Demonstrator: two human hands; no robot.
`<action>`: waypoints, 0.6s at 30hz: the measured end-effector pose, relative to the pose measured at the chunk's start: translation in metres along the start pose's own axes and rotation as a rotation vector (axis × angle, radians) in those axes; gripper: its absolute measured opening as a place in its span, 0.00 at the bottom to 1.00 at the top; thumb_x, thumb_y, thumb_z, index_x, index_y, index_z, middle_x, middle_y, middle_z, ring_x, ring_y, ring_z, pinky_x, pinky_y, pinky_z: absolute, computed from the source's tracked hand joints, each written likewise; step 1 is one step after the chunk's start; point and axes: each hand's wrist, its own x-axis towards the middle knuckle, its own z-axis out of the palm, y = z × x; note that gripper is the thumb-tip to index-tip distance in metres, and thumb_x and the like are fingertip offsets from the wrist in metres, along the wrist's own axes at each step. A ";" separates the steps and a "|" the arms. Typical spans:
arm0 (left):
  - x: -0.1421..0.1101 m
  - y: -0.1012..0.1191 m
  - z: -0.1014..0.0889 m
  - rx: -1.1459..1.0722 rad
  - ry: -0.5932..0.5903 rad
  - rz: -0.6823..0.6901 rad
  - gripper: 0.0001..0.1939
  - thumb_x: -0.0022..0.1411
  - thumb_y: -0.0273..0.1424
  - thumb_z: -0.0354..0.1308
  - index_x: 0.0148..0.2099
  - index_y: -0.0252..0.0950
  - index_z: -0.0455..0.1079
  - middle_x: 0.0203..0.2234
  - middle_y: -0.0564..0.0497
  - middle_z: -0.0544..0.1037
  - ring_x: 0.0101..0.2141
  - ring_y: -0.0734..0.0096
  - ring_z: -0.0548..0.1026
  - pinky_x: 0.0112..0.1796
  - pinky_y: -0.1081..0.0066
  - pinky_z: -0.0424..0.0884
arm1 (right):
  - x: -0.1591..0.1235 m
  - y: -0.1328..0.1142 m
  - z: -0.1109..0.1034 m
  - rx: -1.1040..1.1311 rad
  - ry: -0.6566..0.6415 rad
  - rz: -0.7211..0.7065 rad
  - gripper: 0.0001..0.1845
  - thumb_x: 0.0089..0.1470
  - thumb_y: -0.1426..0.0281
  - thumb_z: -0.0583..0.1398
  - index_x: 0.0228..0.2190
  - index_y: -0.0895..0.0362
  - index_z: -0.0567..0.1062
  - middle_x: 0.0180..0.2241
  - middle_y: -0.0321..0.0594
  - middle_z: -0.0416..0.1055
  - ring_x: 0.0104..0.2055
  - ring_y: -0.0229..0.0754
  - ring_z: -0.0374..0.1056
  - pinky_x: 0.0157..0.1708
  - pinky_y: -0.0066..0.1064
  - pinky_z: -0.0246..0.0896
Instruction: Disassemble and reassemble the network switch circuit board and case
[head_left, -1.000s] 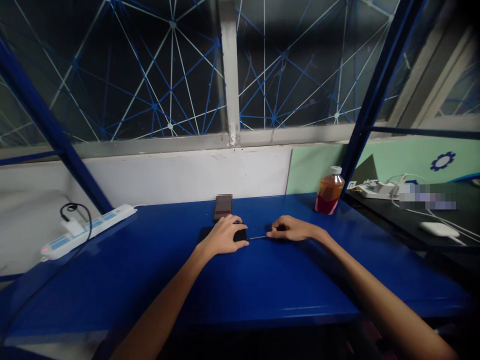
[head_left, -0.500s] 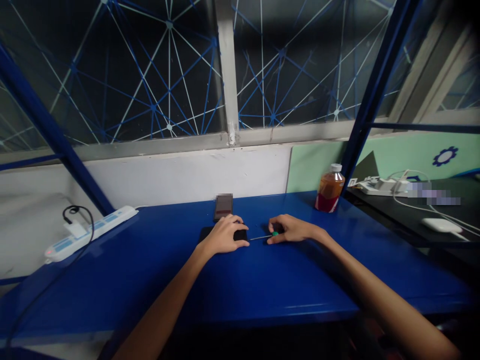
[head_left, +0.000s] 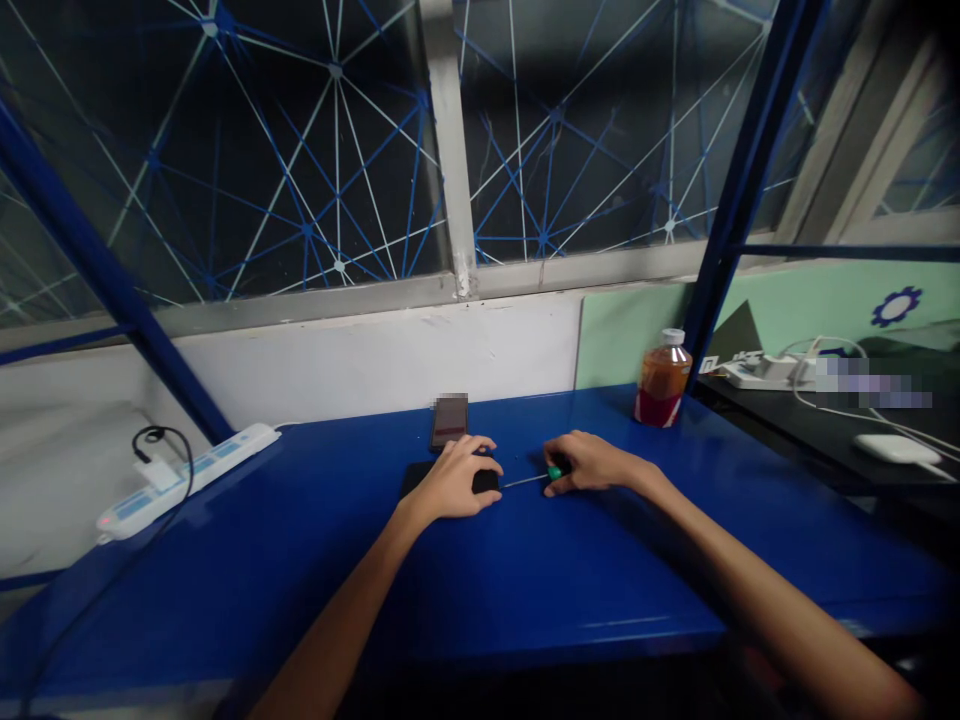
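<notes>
My left hand rests over a black flat rectangular object lying on the blue table. Its thumb and fingers grip the object near the right end, and the palm hides much of it. Between the fingertips of my right hand is the green handle of a screwdriver. The thin metal shaft points left, its tip at the object's right edge; whether it touches cannot be made out. Just beyond my left hand, a dark phone stands propped against the wall.
A white power strip with a plugged-in black cable lies at the left. At the back right stands a bottle of reddish-brown drink. Farther right, a black table carries a white charger and cables. Blue frame posts rise on both sides.
The view has shifted slightly. Both hands keep nearly the same pose on the black object and the screwdriver, and a little more of the green handle shows.
</notes>
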 end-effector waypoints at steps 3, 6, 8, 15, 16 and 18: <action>0.000 0.004 -0.001 -0.007 0.011 0.007 0.09 0.54 0.35 0.63 0.40 0.42 0.75 0.54 0.48 0.65 0.54 0.54 0.63 0.52 0.51 0.59 | 0.000 0.000 0.001 -0.039 0.000 0.001 0.22 0.43 0.50 0.63 0.30 0.56 0.73 0.23 0.35 0.69 0.24 0.37 0.60 0.23 0.28 0.45; 0.000 0.005 0.000 -0.006 0.010 0.001 0.09 0.55 0.34 0.62 0.40 0.42 0.75 0.54 0.48 0.65 0.54 0.53 0.62 0.52 0.50 0.58 | 0.000 -0.001 0.001 -0.048 0.006 0.003 0.22 0.43 0.50 0.63 0.29 0.56 0.73 0.23 0.36 0.69 0.24 0.37 0.60 0.23 0.28 0.45; 0.000 0.005 0.000 -0.009 0.006 0.004 0.09 0.55 0.34 0.62 0.40 0.42 0.75 0.54 0.48 0.65 0.55 0.53 0.62 0.52 0.50 0.58 | -0.001 -0.002 0.000 -0.026 0.012 -0.005 0.21 0.45 0.50 0.62 0.28 0.56 0.73 0.23 0.36 0.69 0.23 0.36 0.60 0.23 0.28 0.45; 0.001 0.005 0.002 -0.030 -0.015 0.018 0.07 0.56 0.33 0.61 0.39 0.42 0.75 0.53 0.48 0.66 0.54 0.54 0.62 0.52 0.51 0.59 | -0.003 0.000 -0.005 0.105 -0.010 -0.033 0.17 0.49 0.55 0.60 0.28 0.58 0.76 0.24 0.37 0.71 0.24 0.35 0.61 0.24 0.28 0.48; 0.001 0.005 0.003 -0.034 -0.017 0.021 0.07 0.57 0.33 0.60 0.39 0.42 0.75 0.53 0.48 0.66 0.54 0.54 0.62 0.52 0.51 0.59 | -0.003 0.001 -0.005 0.117 -0.013 -0.022 0.18 0.47 0.55 0.62 0.27 0.58 0.76 0.25 0.37 0.72 0.24 0.36 0.61 0.24 0.27 0.49; 0.001 0.005 0.004 -0.039 -0.020 0.029 0.07 0.57 0.32 0.60 0.39 0.42 0.75 0.53 0.48 0.66 0.54 0.55 0.62 0.52 0.52 0.59 | -0.002 0.001 -0.004 0.131 -0.017 -0.003 0.20 0.42 0.54 0.65 0.27 0.59 0.76 0.25 0.37 0.72 0.24 0.36 0.62 0.24 0.27 0.49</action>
